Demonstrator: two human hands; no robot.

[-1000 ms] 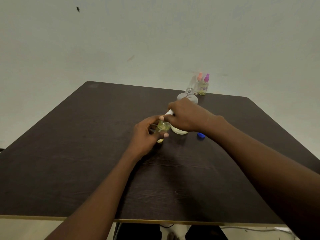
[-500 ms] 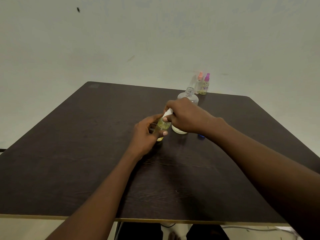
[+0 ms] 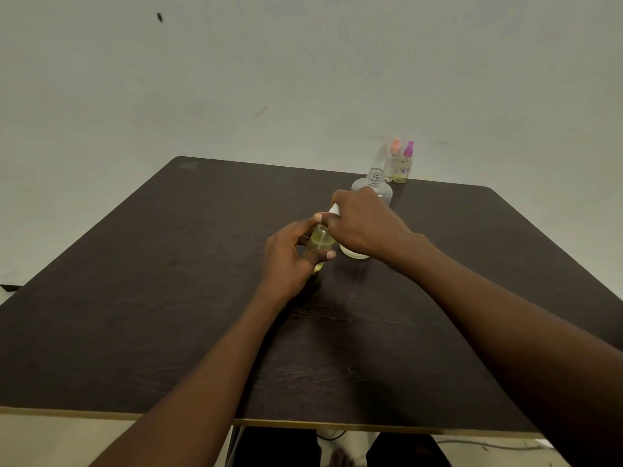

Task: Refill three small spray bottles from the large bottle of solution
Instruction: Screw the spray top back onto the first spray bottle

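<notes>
My left hand (image 3: 290,257) grips a small clear spray bottle (image 3: 320,242) holding yellowish liquid, just above the dark table (image 3: 135,298). My right hand (image 3: 364,227) is closed on that bottle's white spray top (image 3: 334,209), fingers pinched around it. Right behind my right hand stands the large clear bottle (image 3: 376,185), uncapped, its base partly hidden by the hand. At the table's far edge stand two more small spray bottles, one with an orange top (image 3: 393,160) and one with a purple top (image 3: 404,163).
A pale wall rises behind the table's far edge. The table's front edge runs across the bottom, with feet visible below it. My right forearm covers the table surface to the right of the large bottle.
My right hand has lifted slightly and shifted over the small bottle's top, hiding the blue cap that lay on the table. My left hand keeps its hold on the bottle.
</notes>
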